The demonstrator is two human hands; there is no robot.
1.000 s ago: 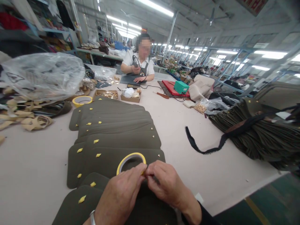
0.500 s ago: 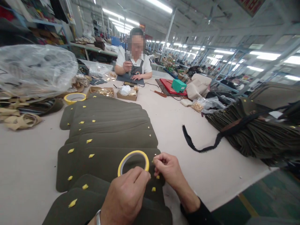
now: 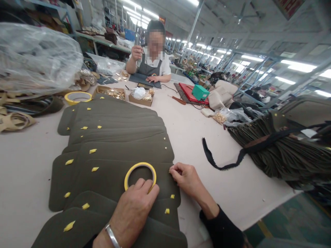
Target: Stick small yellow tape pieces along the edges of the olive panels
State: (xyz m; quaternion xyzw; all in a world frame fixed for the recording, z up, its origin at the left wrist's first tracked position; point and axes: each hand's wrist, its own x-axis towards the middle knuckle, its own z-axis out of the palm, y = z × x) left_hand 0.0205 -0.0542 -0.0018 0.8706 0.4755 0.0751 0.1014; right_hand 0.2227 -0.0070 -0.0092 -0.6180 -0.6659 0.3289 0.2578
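My left hand point(image 3: 133, 208) grips the lower rim of a roll of yellow tape point(image 3: 127, 175), just above overlapping dark olive panels point(image 3: 129, 151). Near the right edge of one panel, my right hand point(image 3: 186, 177) is closed in a pinch. A speck of yellow tape shows at its fingertips, touching the panel. Small yellow tape pieces point(image 3: 95, 169) are stuck on the panels at left, and others, such as a tape piece point(image 3: 167, 211), sit near the right edge below my right hand. Two small metal studs point(image 3: 166, 148) show on the panel above.
Opposite, a co-worker point(image 3: 152, 65) holds a tool upright. Boxes of gold-coloured metal parts point(image 3: 111, 93) and another tape roll point(image 3: 77, 97) stand beyond the panels. A black strap point(image 3: 222, 168) and a thick stack of olive pieces point(image 3: 274, 148) lie at right; a plastic-wrapped bundle point(image 3: 38, 58) is at left.
My left hand has drawn the tape roll leftward, away from my right hand. The right hand has stayed pinched near the panel's edge. The co-worker's tool hand has risen.
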